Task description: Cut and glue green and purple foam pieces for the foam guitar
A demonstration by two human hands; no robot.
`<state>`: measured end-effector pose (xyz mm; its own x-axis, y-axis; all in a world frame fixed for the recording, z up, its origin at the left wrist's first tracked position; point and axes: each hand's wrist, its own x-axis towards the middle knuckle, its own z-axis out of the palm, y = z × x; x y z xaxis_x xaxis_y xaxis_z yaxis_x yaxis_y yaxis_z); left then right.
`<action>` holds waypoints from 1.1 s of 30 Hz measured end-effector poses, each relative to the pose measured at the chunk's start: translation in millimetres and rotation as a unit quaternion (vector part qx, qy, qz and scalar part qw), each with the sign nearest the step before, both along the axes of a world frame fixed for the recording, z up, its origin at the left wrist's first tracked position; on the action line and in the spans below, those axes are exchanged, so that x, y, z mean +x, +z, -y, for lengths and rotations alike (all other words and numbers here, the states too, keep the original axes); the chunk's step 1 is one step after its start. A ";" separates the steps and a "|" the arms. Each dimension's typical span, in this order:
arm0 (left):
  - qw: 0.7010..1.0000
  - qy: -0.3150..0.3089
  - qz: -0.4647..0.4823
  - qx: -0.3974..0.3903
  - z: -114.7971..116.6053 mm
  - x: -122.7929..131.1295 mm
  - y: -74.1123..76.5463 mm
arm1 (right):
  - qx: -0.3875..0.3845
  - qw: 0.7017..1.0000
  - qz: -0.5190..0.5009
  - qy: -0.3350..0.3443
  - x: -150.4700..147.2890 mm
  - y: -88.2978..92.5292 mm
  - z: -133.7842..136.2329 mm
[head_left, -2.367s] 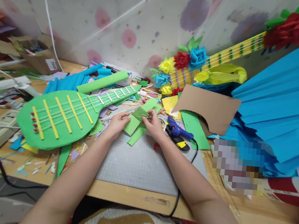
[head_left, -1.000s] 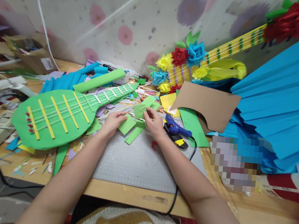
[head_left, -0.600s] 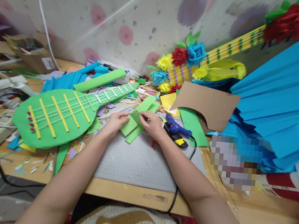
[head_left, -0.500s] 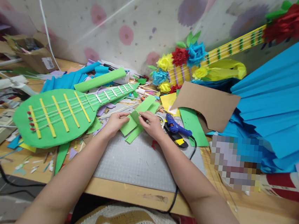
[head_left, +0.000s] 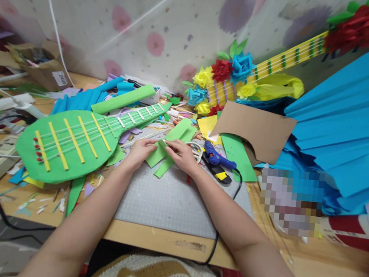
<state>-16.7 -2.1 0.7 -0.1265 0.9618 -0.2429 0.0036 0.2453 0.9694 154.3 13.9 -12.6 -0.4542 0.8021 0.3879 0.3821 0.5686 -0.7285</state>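
Both your hands met over a green paper piece [head_left: 155,156]: left hand [head_left: 138,150] and right hand [head_left: 183,155] pinched it between closed fingertips, above the grey cutting mat [head_left: 172,200].

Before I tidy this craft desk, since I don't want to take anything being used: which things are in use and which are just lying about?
In use:
left hand and right hand, pinching the small light-green paper piece
grey cutting mat beneath

Lying about:
blue hot-glue gun
green cardboard guitar with yellow strips
brown cardboard sheet
colourful paper flowers
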 end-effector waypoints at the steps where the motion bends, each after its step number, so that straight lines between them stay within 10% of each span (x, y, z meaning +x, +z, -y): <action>1: 1.000 0.002 0.004 0.000 -0.3 -0.5 0.0 | -0.004 1.000 0.001 0.000 -0.4 -0.9 -0.1; 17: 1.000 -0.017 -0.018 0.010 -1.4 -0.1 -9.0 | -0.007 0.997 0.049 0.051 3.7 3.8 -1.9; 24: 0.992 0.004 -0.067 0.106 -9.2 1.2 -22.8 | 0.045 0.994 0.034 -0.095 0.1 4.9 -5.2; 33: 0.885 -0.033 -0.341 0.316 -0.6 6.9 -15.5 | -0.003 0.991 0.051 -0.125 -2.0 13.7 -1.7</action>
<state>-9.8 -1.5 -14.8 0.0249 0.8887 0.4578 0.6354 -0.3676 0.6791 152.3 15.6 1.2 -0.2769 0.8967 0.3454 0.5821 0.4425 -0.6822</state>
